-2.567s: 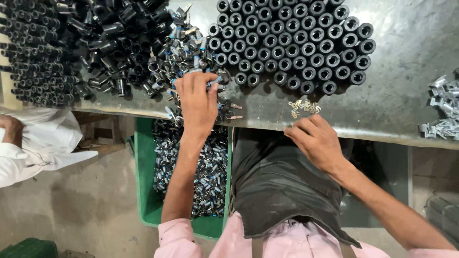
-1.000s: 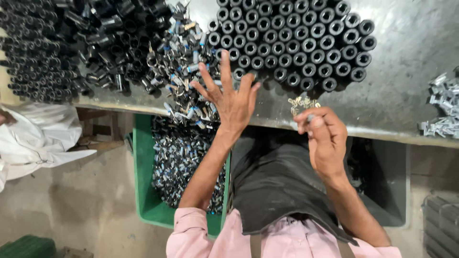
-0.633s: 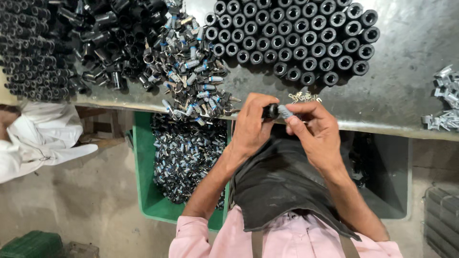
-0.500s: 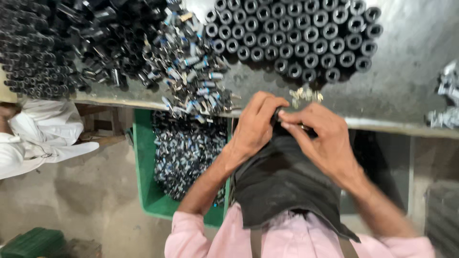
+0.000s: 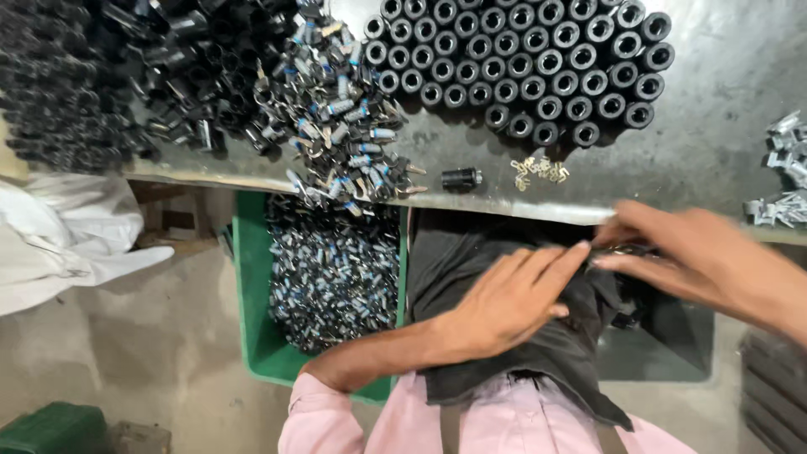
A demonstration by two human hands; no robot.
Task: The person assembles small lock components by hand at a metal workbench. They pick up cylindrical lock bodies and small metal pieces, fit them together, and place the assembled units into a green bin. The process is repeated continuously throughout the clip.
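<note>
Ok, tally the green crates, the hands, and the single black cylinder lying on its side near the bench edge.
green crates: 2
hands: 2, the left hand and the right hand
black cylinder: 1
Total: 5

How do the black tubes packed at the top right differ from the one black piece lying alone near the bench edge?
The packed black tubes stand upright, open ends up; the lone black piece lies on its side. The tubes touch each other in tight rows; the lone piece sits apart, between the pile of small metal parts and the little brass bits. Both are dark, round, and rest on the grey bench.
</note>
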